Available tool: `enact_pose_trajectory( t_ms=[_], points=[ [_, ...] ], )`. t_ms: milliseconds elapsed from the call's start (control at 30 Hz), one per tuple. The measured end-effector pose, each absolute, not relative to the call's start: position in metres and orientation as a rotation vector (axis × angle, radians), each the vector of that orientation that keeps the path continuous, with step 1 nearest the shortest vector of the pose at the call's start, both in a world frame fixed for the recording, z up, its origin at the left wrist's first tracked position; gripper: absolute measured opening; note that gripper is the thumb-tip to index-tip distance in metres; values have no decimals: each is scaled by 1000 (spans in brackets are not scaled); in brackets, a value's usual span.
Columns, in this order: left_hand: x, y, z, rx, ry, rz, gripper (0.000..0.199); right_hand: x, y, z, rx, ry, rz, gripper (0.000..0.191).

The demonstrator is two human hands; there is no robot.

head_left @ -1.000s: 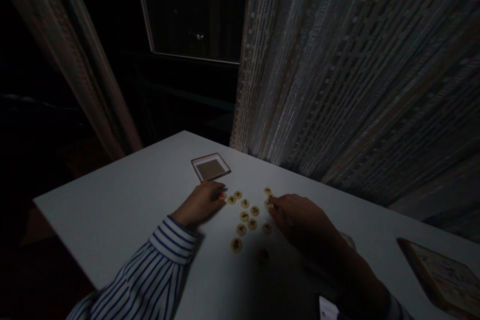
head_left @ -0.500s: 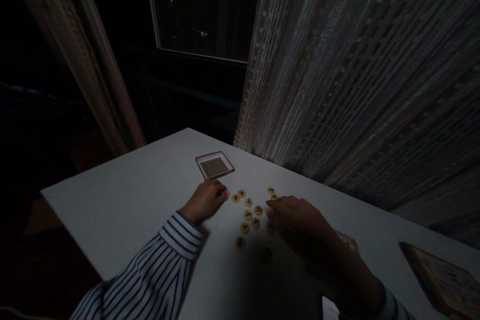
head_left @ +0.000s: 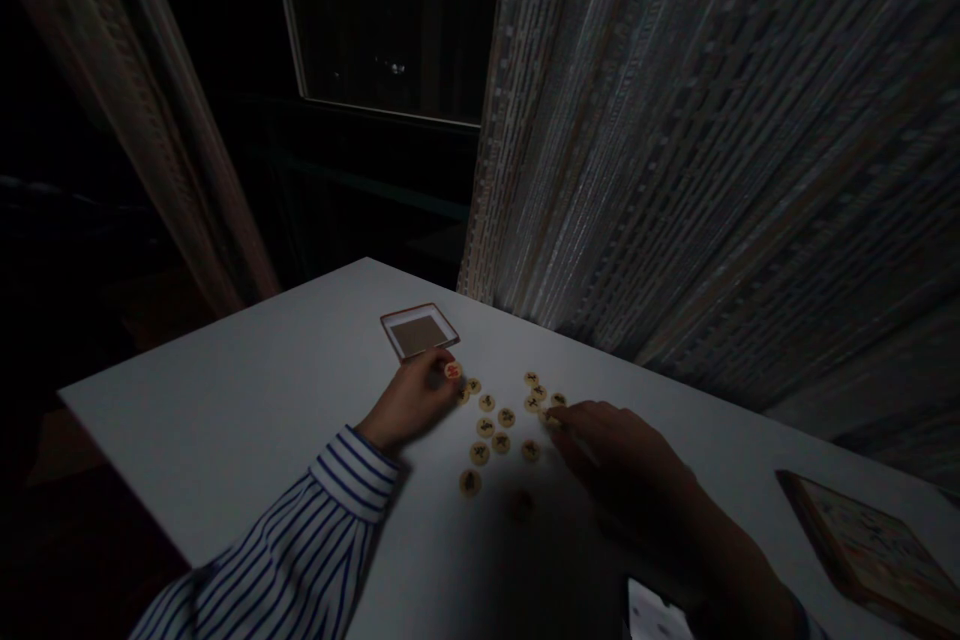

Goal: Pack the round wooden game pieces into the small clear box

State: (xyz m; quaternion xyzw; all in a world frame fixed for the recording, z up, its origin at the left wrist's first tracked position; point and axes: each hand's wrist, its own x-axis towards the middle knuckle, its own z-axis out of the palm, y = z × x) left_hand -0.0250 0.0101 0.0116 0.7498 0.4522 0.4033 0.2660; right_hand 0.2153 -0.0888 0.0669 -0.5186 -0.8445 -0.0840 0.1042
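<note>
My left hand point(head_left: 412, 398) pinches a round xiangqi piece point(head_left: 453, 371) with a red character, held on edge between thumb and fingers near the small tray. Several pieces with dark characters lie face up on the white table to its right, among them one xiangqi piece point(head_left: 485, 427) in the middle of the group. My right hand point(head_left: 622, 445) hovers low, palm down, with its fingers stretched out. Its fingertips touch or nearly touch a xiangqi piece point(head_left: 551, 418), partly covered by them. More pieces lie just beyond these fingertips. Shadow darkens the area below the right hand.
A shallow box lid or tray point(head_left: 420, 333) with a brown inside lies behind my left hand. A lit phone point(head_left: 656, 610) is at the front edge of view. On the right lies a flat box point(head_left: 877, 540) with a printed top. A curtain point(head_left: 637, 140) hangs along the table's far side.
My left hand has lifted the red-marked piece from the table and turned it upright. My right hand has shifted slightly, uncovering more dark-marked pieces near its fingertips. The view has moved slightly.
</note>
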Motion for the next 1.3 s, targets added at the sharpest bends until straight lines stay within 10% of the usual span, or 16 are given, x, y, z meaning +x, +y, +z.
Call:
enact_pose_trajectory(
  t_ms=[1300],
  points=[
    [39,-30,45,1254,818,784,47,268,-117,96,-1637,-2197,-364,27]
  ],
)
